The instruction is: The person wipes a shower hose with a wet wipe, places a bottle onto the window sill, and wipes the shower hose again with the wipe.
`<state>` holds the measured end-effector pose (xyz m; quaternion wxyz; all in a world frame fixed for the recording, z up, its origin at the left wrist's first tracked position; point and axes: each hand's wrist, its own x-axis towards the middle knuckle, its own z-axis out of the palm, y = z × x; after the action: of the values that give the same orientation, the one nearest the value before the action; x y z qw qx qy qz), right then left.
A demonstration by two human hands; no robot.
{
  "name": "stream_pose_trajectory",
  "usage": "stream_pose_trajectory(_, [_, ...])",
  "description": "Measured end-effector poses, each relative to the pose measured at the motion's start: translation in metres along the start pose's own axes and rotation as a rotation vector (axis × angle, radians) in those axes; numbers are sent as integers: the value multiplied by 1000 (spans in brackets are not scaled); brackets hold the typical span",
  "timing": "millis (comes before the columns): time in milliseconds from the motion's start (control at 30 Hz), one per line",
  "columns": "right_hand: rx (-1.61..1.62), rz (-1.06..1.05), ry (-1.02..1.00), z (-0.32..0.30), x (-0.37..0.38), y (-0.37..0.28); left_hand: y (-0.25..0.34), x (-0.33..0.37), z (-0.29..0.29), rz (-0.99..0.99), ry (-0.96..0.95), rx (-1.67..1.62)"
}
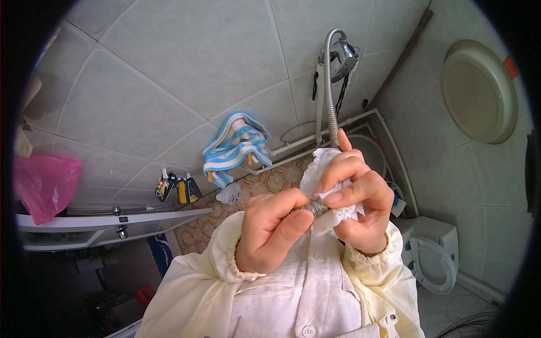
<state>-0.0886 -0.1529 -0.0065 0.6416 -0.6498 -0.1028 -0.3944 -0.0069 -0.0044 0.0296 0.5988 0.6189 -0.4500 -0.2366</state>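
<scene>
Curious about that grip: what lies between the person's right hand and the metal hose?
A crumpled white wipe lies between them: the head view shows the right hand pinching it against the metal hose.

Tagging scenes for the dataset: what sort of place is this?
Most likely a bathroom: there's a white toilet at the right, a chrome wall tap with a flexible metal hose, and tiled walls.

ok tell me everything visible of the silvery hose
The silvery hose looks like ribbed metal. It bends over beside the wall mixer, then runs down until the white cloth and right hand hide it. A ribbed length, apparently the same hose, shows between the hands, touched by the left hand and cloth.
</scene>
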Motion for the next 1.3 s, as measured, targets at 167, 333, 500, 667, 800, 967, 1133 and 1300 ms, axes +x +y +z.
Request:
stream_pose_trajectory(167, [-43, 3, -48, -2, -2, 3, -2, 0, 1, -10, 3, -63])
stream_pose_trajectory(333, [-17, 36, 8, 1, -2, 2, 1, 4, 0, 88, -5, 128])
stream_pose_trajectory(500, [-1, 93, 36, 3, 2, -4, 0, 7, 2, 192, 30, 294])
stream_pose_trajectory(667, [17, 132, 74, 2, 2, -5, -3, 9, 5, 292, 67, 401])
stream_pose_trajectory(800, [32, 174, 80, 2, 1, -7, -6, 11, 5, 345, 95, 438])
stream_pose_trajectory(967, [-34, 143, 63, 1, 1, -7, -5, 6, 3, 112, 34, 197])
stream_pose_trajectory(1133, [-59, 100, 68, 3, 2, -8, -2, 3, 2, 24, 22, 84])
stream_pose_trajectory(1300, [-51, 92, 61, 3, 1, -6, 1, 4, -1, 6, 8, 83])
